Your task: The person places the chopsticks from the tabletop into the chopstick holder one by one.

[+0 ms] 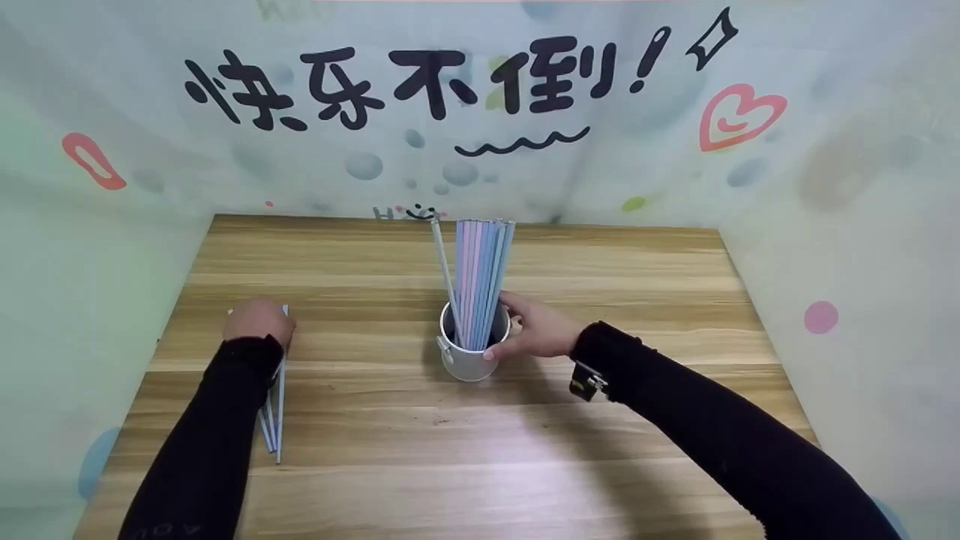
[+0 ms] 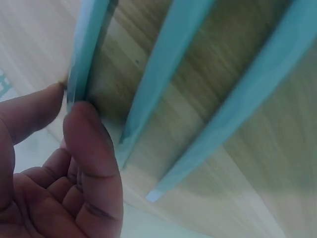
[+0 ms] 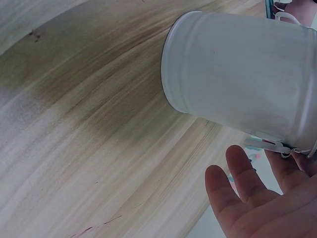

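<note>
A small white metal bucket [image 1: 469,367] stands upright at mid-table, holding a bundle of long thin sticks [image 1: 480,277] in pale blue and pink. One pale stick [image 1: 444,262] leans apart on the left. My right hand [image 1: 544,330] grips the bucket's right side, thumb at the front rim; in the right wrist view, its other fingers lie near the handle joint [image 3: 282,148]. At the left, several blue sticks [image 1: 280,420] lie fanned out under my left hand [image 1: 259,321]. The left wrist view has thumb and index finger pinching the end of one faceted blue stick [image 2: 83,54]; two others [image 2: 166,69] lie beside it.
The wood-grain table [image 1: 375,457] ends at a printed cloth backdrop [image 1: 300,172] with black lettering. Cloth also hangs along the left and right sides. A small strapped device [image 1: 589,381] sits at the right wrist.
</note>
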Demonstrator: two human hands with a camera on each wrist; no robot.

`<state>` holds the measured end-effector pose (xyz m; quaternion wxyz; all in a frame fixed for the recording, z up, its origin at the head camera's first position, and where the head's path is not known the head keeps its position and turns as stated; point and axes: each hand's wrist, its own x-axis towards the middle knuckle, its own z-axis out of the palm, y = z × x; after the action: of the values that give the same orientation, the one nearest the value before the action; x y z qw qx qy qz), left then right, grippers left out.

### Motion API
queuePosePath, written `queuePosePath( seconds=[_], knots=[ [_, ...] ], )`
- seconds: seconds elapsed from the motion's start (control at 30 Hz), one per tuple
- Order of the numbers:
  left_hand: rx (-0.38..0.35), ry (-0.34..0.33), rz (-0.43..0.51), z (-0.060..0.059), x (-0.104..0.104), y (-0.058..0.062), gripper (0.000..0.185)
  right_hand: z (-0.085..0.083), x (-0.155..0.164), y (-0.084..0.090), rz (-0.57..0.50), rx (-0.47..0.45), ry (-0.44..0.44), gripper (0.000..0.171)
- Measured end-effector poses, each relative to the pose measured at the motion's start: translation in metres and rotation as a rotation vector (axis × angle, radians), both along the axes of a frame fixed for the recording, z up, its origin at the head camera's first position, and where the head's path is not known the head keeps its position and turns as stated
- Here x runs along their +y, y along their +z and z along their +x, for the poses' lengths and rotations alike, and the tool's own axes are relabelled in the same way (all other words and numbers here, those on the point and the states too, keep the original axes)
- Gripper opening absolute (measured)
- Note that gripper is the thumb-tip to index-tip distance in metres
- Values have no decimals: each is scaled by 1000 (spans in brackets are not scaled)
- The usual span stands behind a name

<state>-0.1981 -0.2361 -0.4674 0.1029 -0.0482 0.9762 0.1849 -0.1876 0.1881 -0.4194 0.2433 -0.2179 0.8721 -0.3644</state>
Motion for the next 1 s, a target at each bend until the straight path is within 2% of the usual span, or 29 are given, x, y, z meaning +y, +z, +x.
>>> queuePosePath(
  seconds=[0.17, 0.33, 0.57, 0.73, 0.87, 1.0],
  knots=[
    [0, -4, 3, -2, 2, -1, 30, -1, 0, 1, 28, 6, -1, 93],
    [-35, 12, 28, -4, 5, 2, 32, -1, 0, 0, 34, 4, -2, 94],
    [-73, 80, 150, -8, 12, 17, 34, -1, 0, -1, 21, -9, -10, 94],
    [-30, 48, 170, -12, 17, 30, 44, -1, 0, 1, 15, -4, -6, 93],
    [50, 29, 176, -15, 17, 41, 39, 0, -1, 1, 21, 3, -3, 93],
    [87, 56, 192, -17, 16, 52, 31, -1, -1, 1, 26, 4, -5, 94]
  ],
)
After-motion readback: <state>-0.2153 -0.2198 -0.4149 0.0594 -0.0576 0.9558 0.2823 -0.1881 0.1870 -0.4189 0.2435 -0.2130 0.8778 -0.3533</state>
